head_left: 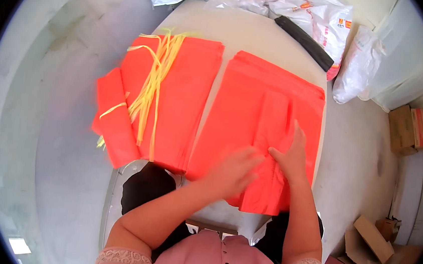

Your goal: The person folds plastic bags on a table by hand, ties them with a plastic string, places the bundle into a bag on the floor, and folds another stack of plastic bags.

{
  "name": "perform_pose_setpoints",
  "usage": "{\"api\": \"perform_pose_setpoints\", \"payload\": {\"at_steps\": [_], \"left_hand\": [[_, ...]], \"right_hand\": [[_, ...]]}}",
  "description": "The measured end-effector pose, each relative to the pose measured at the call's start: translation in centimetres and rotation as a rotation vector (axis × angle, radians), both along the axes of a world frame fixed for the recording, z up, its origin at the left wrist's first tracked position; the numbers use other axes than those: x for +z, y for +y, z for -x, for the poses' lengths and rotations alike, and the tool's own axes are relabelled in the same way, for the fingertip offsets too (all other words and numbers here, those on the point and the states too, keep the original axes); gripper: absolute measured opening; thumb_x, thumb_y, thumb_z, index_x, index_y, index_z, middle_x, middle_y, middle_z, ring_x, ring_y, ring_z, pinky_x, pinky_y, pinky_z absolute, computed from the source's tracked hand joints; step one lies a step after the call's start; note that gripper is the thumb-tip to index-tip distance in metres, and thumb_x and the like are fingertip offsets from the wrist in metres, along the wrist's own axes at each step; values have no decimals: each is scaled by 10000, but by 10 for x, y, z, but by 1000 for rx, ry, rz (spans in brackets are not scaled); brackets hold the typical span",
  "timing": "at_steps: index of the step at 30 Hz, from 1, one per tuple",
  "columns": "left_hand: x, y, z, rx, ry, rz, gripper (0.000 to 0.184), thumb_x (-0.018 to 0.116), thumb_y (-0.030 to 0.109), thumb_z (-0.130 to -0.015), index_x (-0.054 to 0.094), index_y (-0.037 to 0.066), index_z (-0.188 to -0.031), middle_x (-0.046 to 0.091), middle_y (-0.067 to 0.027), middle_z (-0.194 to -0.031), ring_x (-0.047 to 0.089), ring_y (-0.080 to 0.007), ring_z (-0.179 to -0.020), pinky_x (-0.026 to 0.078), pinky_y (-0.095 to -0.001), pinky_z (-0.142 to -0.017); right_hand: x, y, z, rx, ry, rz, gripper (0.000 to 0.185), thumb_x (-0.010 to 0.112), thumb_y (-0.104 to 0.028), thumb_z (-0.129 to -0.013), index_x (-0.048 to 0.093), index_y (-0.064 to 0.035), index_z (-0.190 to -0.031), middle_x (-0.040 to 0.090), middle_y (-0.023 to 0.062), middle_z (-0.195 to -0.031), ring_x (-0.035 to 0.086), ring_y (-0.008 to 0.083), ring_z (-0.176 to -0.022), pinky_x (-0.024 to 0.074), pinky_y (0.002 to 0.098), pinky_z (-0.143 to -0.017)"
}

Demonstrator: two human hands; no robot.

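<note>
A folded strip of red sheet [263, 182] lies lengthwise on the right stack of red sheets [222, 128], its near end over the table's front edge. My right hand [292, 154] rests at the strip's right side, thumb and fingers apart. Over the strip's left side is my left hand [236, 169], blurred by motion, so its fingers cannot be made out clearly. On the left stack of red sheets [190, 90] lies a bunch of yellow ties [158, 77]. A rolled red bundle [117, 118] with a yellow tie round it sits at that stack's left edge.
The table [221, 24] has a black roll [304, 43] at its back right. White printed sacks [326, 26] stand behind it, with a white plastic bag [359, 64] to the right. Cardboard boxes [410, 130] are on the far right, and an open carton [372, 246] is at lower right.
</note>
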State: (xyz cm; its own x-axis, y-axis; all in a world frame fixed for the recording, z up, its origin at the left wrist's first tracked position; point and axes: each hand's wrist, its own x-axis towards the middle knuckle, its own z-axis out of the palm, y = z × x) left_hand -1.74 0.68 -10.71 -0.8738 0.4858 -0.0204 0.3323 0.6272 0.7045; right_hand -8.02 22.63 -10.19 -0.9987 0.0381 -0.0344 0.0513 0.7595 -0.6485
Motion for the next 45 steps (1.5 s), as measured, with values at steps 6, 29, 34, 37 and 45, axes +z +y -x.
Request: {"api": "perform_pose_setpoints", "payload": {"at_steps": [6, 29, 34, 37, 45], "left_hand": [[15, -103, 17, 767, 118, 384, 630, 723, 351, -936, 554, 30, -1451, 452, -291, -1535, 414, -465, -1421, 383, -544, -1170], [6, -50, 17, 335, -807, -638, 579, 344, 435, -1158, 608, 2, -1437, 609, -31, -1011, 549, -127, -910, 477, -276, -891], [-18, -24, 17, 241, -1067, -895, 642, 401, 505, -1128, 538, -8, -1490, 651, -102, -1256, 616, -193, -1151, 483, -369, -1026], [6, 5, 9, 365, -1229, -1110, 616, 517, 460, -1094, 506, -15, -1486, 646, -139, -1333, 624, -255, -1260, 500, -439, -1080], [2, 21, 14, 382, -1277, -1123, 529, 689, 84, -955, 481, -10, -1432, 623, -190, -1364, 684, -306, -1187, 608, -484, -993]], "right_hand": [[-6, 6, 1, 16, -9, 40, 1098, 870, -147, -779, 214, -108, -1660, 413, 223, -1600, 447, 371, -1459, 451, 447, -1164], [-9, 14, 0, -52, -132, 578, 1124, 787, 1, -805, 102, -122, -1689, 384, 215, -1632, 490, 335, -1437, 488, 410, -1119], [3, 18, 0, -227, -258, 1033, 1108, 754, 60, -839, 76, -137, -1693, 450, 185, -1562, 551, 306, -1338, 539, 429, -1050], [-4, 11, -4, -305, -233, 1199, 1115, 754, 69, -844, 61, -139, -1693, 444, 184, -1560, 551, 300, -1333, 538, 441, -1050], [-8, 3, -21, -323, -252, 1175, 876, 617, -357, -1055, 51, -160, -1695, 292, 138, -1686, 402, 291, -1487, 399, 473, -1193]]}}
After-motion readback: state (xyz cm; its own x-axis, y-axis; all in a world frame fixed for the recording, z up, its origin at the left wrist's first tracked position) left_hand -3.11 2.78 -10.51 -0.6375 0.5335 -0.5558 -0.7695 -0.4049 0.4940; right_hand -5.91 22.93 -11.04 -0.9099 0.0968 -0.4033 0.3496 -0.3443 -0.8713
